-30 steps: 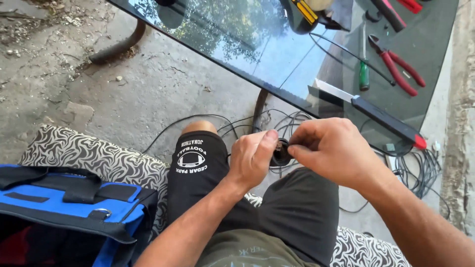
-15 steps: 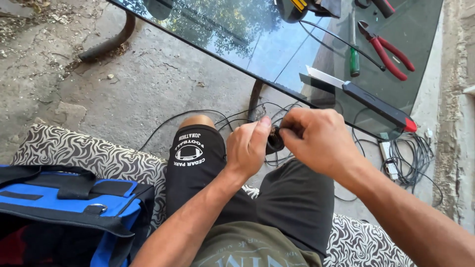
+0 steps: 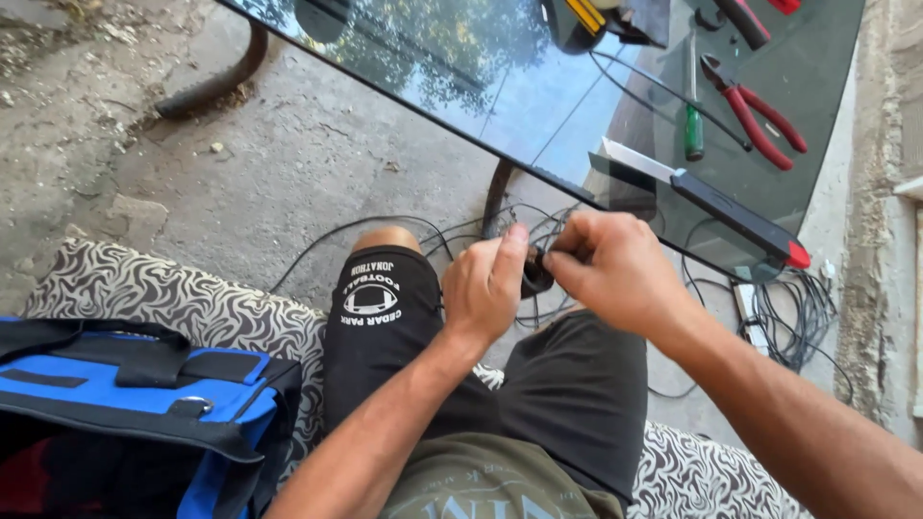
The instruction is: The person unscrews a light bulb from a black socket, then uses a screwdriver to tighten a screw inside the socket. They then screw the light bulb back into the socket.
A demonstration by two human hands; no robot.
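Note:
My left hand [image 3: 488, 288] and my right hand [image 3: 613, 269] meet above my knees, both pinching a small dark object [image 3: 535, 276] between their fingertips. The object is mostly hidden by the fingers; it looks like a dark plug or roll joined to thin black cable. I sit in black shorts [image 3: 385, 317] on a patterned cushion [image 3: 163, 303]. Loose black wires [image 3: 461, 231] lie on the concrete floor just beyond my hands.
A dark glass tabletop [image 3: 500, 86] stands in front, carrying a utility knife [image 3: 711, 200], red-handled pliers [image 3: 760, 111] and a green screwdriver [image 3: 694, 135]. A blue and black tool bag [image 3: 115, 394] sits at my left. More coiled cable [image 3: 793, 312] lies at right by a rough wall.
Both hands stay closed on the small dark object, with the fingers shifting slightly around it. The view has drifted a little; nothing else moved.

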